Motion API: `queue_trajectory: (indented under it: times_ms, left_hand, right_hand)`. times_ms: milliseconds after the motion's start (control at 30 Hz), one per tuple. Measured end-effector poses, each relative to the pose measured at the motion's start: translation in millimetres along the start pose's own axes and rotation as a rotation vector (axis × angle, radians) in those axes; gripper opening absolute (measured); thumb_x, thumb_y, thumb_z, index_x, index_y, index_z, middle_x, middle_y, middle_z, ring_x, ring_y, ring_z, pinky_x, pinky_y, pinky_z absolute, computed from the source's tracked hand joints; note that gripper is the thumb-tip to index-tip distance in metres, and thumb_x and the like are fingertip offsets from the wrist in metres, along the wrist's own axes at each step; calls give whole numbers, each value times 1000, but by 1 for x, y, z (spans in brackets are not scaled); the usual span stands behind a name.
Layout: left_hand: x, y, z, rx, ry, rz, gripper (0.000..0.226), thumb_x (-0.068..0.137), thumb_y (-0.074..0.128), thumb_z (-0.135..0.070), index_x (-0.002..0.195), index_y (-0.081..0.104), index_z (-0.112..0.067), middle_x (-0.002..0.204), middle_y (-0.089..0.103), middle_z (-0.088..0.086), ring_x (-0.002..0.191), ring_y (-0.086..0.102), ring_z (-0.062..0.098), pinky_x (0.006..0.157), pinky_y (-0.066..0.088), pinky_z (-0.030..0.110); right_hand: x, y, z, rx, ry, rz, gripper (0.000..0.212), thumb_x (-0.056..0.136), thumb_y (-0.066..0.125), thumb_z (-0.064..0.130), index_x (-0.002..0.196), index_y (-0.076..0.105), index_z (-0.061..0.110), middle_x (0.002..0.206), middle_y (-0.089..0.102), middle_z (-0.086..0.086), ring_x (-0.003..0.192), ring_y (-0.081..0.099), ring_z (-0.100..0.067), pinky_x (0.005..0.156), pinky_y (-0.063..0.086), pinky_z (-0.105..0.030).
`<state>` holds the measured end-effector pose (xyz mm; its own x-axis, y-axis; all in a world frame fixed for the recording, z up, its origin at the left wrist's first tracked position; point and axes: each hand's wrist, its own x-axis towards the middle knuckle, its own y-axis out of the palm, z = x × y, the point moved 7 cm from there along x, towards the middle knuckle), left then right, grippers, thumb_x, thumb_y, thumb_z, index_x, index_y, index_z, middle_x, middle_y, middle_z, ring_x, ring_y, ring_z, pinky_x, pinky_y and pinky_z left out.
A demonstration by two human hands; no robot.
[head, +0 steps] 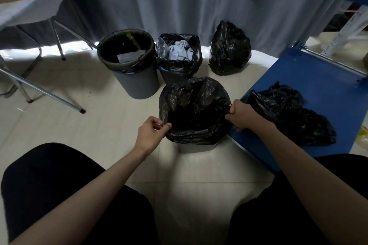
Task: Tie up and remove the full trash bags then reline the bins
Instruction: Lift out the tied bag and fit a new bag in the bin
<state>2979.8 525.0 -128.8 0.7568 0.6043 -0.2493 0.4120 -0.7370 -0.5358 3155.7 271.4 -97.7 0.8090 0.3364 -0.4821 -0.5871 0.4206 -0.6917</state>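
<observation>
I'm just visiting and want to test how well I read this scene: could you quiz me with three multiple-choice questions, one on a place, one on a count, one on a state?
1. Where does the loose heap of black plastic bags lie?
A in a bin
B on the blue metal shelf
C on a chair

2. How many bins stand on the floor?
A three
B one
C five

3. What do both hands do?
A hang idle
B pinch the black liner at the nearest bin's rim
C lift a tied bag

Answers:
1 B, the heap rests on blue.
2 A, two behind, one near.
3 B, left hand and right hand hold opposite edges.
</observation>
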Motion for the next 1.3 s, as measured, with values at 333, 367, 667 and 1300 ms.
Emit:
queue_trajectory:
  times_ms: [333, 367, 667, 1300]
  left_hand:
    - [20, 11, -10, 70, -76, 46, 32, 81, 67, -11, 111, 55, -17, 94, 68, 6, 76, 70, 31, 80, 58, 45]
    - [23, 11, -11, 108, -66, 58, 36, 80, 66, -11, 114, 55, -17, 95, 68, 6, 80, 70, 32, 81, 58, 46]
    - [34, -9, -15, 543, -14, 275, 40, 77, 62, -6, 116, 56, -15, 107, 69, 10, 98, 63, 31, 86, 54, 41]
    - [36, 49, -65, 611, 364, 325, 25, 77, 70, -16, 98, 70, -29, 100, 71, 1, 90, 64, 25, 85, 53, 39]
  right_hand:
    - [3, 15, -12, 224, 77, 80, 43, 88, 63, -2, 123, 42, 9, 125, 51, -23, 102, 63, -40, 78, 60, -49]
    - [2, 16, -11, 197, 70, 106, 38, 87, 65, -2, 116, 44, 10, 123, 55, -23, 102, 64, -40, 79, 59, -50]
    - [18, -1, 5, -64, -165, -163, 44, 90, 64, 36, 118, 49, 7, 118, 53, -18, 102, 55, -34, 83, 47, -40]
    - [28, 73, 3, 302, 25, 367, 25, 94, 36, 1, 80, 55, -6, 77, 50, -10, 69, 46, -21, 61, 41, -27]
